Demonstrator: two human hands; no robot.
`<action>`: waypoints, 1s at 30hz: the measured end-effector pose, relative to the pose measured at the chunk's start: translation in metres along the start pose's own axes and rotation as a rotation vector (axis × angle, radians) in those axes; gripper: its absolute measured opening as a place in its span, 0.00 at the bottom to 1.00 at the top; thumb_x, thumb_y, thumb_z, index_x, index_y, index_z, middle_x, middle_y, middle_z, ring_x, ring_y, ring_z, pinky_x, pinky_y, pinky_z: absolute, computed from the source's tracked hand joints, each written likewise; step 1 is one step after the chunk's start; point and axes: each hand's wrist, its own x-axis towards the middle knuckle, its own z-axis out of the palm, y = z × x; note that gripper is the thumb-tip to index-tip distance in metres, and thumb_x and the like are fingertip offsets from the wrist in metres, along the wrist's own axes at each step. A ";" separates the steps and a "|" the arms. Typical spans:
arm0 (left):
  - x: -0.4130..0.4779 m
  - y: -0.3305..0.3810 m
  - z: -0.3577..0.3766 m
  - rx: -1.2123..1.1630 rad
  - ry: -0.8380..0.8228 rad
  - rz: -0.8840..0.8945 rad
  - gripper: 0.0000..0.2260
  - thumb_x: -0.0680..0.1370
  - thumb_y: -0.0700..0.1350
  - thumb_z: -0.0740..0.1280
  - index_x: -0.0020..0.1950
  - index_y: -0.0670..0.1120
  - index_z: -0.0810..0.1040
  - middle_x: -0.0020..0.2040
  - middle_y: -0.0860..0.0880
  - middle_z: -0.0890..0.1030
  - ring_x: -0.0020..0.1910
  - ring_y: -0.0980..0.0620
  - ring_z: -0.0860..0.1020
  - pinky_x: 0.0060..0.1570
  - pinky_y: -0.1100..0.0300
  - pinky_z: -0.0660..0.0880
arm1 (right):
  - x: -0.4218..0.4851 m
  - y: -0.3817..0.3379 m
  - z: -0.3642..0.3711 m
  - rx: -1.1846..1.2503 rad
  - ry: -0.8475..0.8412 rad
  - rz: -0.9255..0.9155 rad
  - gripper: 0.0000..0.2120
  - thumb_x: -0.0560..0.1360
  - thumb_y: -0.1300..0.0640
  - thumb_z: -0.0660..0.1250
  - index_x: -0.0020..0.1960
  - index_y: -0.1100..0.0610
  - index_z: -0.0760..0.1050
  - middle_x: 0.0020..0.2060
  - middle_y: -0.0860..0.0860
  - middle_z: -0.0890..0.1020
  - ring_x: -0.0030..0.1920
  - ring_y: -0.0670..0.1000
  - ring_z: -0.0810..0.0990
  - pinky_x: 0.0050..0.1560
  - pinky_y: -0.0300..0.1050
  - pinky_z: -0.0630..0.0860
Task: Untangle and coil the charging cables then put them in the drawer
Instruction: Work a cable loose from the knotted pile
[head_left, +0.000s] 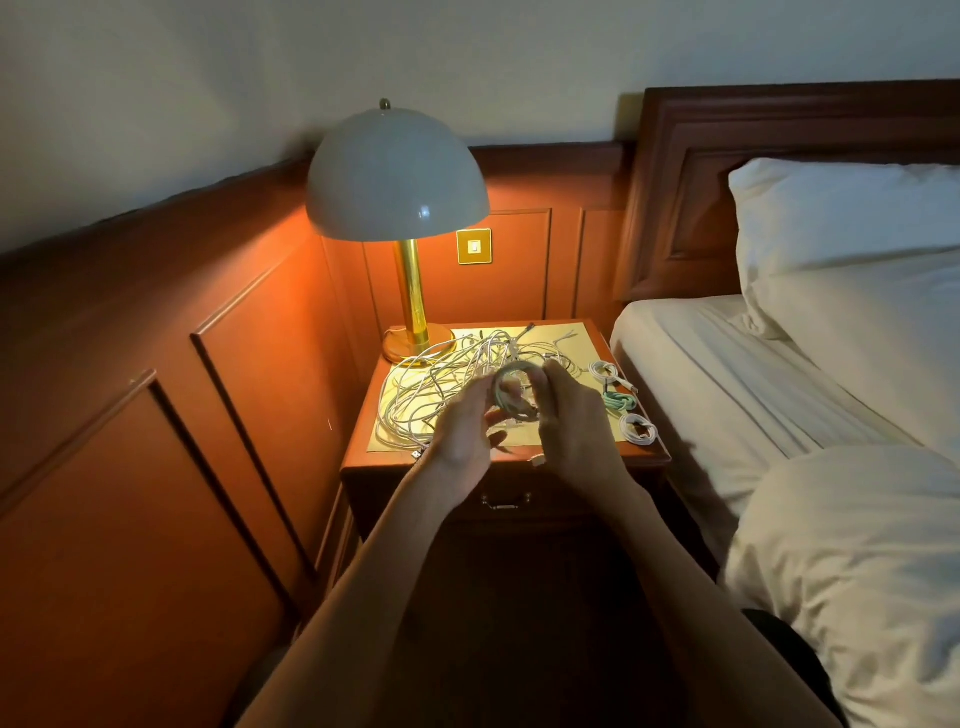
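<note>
I see the left hand (464, 431) and right hand (569, 418) both curled round a grey cable coil (508, 370) above the nightstand (636, 456). The tangled cables (431, 387) lie on its top, with three finished coils (619, 401) at its right edge. Its drawer (545, 501) is closed.

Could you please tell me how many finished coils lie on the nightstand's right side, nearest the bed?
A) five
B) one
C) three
C: a white coil, a green coil and a second white coil lie in a row there.
</note>
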 end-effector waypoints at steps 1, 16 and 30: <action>0.003 -0.001 -0.004 0.104 0.024 0.007 0.15 0.85 0.52 0.54 0.49 0.50 0.79 0.54 0.46 0.79 0.57 0.45 0.74 0.54 0.52 0.68 | 0.001 0.005 -0.003 -0.058 -0.067 -0.021 0.17 0.86 0.49 0.53 0.52 0.59 0.74 0.35 0.51 0.80 0.31 0.49 0.78 0.31 0.47 0.74; 0.023 -0.017 -0.011 0.758 -0.045 0.637 0.14 0.86 0.46 0.55 0.45 0.46 0.75 0.34 0.57 0.72 0.33 0.58 0.70 0.36 0.69 0.65 | 0.004 0.017 -0.015 -0.004 -0.247 -0.036 0.19 0.84 0.43 0.52 0.52 0.55 0.74 0.38 0.50 0.81 0.37 0.49 0.80 0.39 0.50 0.77; 0.027 -0.024 -0.021 0.708 -0.276 0.285 0.20 0.83 0.59 0.51 0.37 0.54 0.74 0.35 0.54 0.70 0.34 0.58 0.67 0.41 0.57 0.66 | 0.003 0.025 -0.041 0.144 -0.471 0.046 0.11 0.82 0.49 0.60 0.60 0.54 0.68 0.42 0.45 0.81 0.39 0.42 0.80 0.41 0.37 0.77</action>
